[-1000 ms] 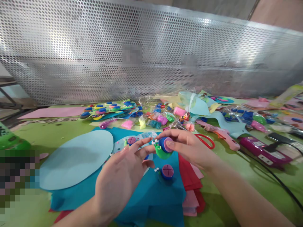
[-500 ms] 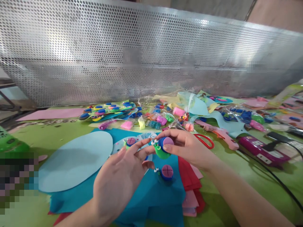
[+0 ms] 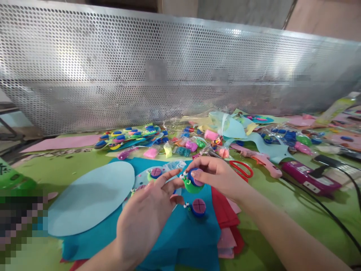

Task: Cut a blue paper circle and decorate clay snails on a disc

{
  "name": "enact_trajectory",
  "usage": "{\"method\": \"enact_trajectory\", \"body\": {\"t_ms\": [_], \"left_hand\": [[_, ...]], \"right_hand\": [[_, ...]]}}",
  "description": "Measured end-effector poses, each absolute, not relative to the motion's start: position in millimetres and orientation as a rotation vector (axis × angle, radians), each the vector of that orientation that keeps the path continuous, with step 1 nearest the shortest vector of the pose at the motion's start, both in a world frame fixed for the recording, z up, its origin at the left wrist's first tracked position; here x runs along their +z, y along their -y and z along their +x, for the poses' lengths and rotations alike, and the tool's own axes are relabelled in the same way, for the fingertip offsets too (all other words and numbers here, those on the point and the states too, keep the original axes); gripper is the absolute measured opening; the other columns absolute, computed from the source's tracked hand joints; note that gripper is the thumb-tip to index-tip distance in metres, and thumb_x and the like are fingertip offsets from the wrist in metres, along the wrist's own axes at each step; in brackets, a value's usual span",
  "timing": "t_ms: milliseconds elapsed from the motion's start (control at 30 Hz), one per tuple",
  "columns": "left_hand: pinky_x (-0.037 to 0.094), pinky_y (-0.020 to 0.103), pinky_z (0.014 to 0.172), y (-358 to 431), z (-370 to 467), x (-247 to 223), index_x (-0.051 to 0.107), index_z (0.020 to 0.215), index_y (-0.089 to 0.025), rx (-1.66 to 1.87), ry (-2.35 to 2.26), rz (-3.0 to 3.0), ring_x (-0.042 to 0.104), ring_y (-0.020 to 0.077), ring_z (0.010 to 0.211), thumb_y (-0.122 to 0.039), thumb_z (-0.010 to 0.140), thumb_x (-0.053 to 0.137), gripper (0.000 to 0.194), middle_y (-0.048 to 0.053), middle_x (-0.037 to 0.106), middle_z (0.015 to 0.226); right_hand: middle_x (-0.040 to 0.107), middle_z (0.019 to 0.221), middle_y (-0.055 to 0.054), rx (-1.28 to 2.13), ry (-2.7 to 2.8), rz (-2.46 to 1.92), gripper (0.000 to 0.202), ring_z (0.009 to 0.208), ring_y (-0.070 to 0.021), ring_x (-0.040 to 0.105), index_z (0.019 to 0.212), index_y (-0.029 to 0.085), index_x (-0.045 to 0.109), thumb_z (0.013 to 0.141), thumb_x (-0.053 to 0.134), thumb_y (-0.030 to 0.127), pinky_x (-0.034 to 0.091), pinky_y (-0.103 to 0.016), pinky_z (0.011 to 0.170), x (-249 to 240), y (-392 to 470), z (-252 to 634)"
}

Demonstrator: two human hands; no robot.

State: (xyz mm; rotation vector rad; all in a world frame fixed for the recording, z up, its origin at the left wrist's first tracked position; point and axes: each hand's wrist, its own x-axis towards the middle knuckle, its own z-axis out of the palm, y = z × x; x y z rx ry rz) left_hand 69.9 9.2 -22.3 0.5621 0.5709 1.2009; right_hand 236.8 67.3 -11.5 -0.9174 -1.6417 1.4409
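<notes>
Behind the green table (image 3: 267, 233), perforated metal shines; the right hand (image 3: 222, 177) pinches a clay snail (image 3: 192, 181) above blue sheets (image 3: 180, 229), perhaps to keep its shape safe. Its eyes face the left hand (image 3: 149, 210), whose fingers spread, apparently ready to steady; shell between right thumb and fingers.

Held snail (image 3: 192, 184) turned, view shifted; far-right bottle (image 3: 336, 109) clearer

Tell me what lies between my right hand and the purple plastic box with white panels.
Between the right hand and purple box, the head view shows a red loop handle, then a pink glue gun.
</notes>
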Motion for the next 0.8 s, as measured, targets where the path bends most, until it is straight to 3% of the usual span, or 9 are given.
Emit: {"method": "enact_trajectory", "body": {"t_ms": [100, 200, 300, 433, 567, 800], "left_hand": [[0.04, 0.036, 0.076, -9.7, 69.3, -23.8, 0.063, 0.097, -0.01, 1.207, -0.527, 0.549, 0.049, 0.0235, 0.089, -0.035, 0.084, 0.032, 0.041, 0.013, 0.059, 0.094], [0.04, 0.036, 0.076, -10.9, 67.8, -21.5, 0.064, 0.092, -0.011, 1.211, -0.535, 0.483, 0.05, 0.0238, 0.088, -0.035, 0.084, 0.033, 0.04, 0.012, 0.059, 0.091], [0.041, 0.037, 0.075, -11.8, 67.4, -17.3, 0.064, 0.09, -0.011, 1.195, -0.594, 0.411, 0.052, 0.0244, 0.086, -0.037, 0.085, 0.03, 0.043, 0.013, 0.06, 0.089], [0.041, 0.037, 0.075, -13.0, 69.6, -13.4, 0.064, 0.084, -0.011, 1.179, -0.647, 0.358, 0.054, 0.0239, 0.081, -0.038, 0.085, 0.03, 0.044, 0.012, 0.06, 0.086], [0.042, 0.037, 0.073, -14.6, 71.0, -11.9, 0.064, 0.084, -0.011, 1.172, -0.65, 0.344, 0.055, 0.0234, 0.079, -0.04, 0.085, 0.031, 0.044, 0.012, 0.061, 0.086], [0.041, 0.038, 0.077, -14.0, 68.7, -11.0, 0.06, 0.086, -0.011, 1.147, -0.657, 0.337, 0.056, 0.0245, 0.082, -0.04, 0.085, 0.032, 0.04, 0.013, 0.061, 0.09]], "right_hand": [[0.057, 0.061, 0.003, 1.444, 1.625, -0.896, 0.014, 0.057, -0.0079, 0.053, 0.081, 0.016, 0.062, 0.072, 0.064, 0.027, 0.044, -0.022, 0.057, -12.2, -67.1, 236.5], [0.064, 0.074, -0.001, 1.434, 1.683, -0.793, 0.021, 0.069, -0.01, 0.057, 0.089, 0.017, 0.065, 0.079, 0.057, 0.034, 0.045, -0.023, 0.065, -12.4, -67.8, 238.4], [0.067, 0.086, -0.002, 1.429, 1.703, -0.773, 0.021, 0.079, -0.0117, 0.059, 0.093, 0.019, 0.067, 0.079, 0.058, 0.033, 0.046, -0.023, 0.07, -13.9, -69.8, 240.0], [0.068, 0.088, -0.004, 1.389, 1.735, -0.794, 0.025, 0.083, -0.0145, 0.06, 0.094, 0.018, 0.068, 0.077, 0.061, 0.035, 0.046, -0.026, 0.073, -18.0, -71.6, 239.5], [0.067, 0.09, -0.005, 1.464, 1.699, -0.697, 0.033, 0.087, -0.0154, 0.059, 0.098, 0.018, 0.067, 0.082, 0.052, 0.044, 0.045, -0.028, 0.077, -20.7, -71.5, 239.0], [0.065, 0.092, -0.002, 1.477, 1.761, -0.739, 0.034, 0.082, -0.0125, 0.058, 0.101, 0.023, 0.065, 0.069, 0.071, 0.031, 0.046, -0.026, 0.073, -17.9, -70.6, 241.8]]}}
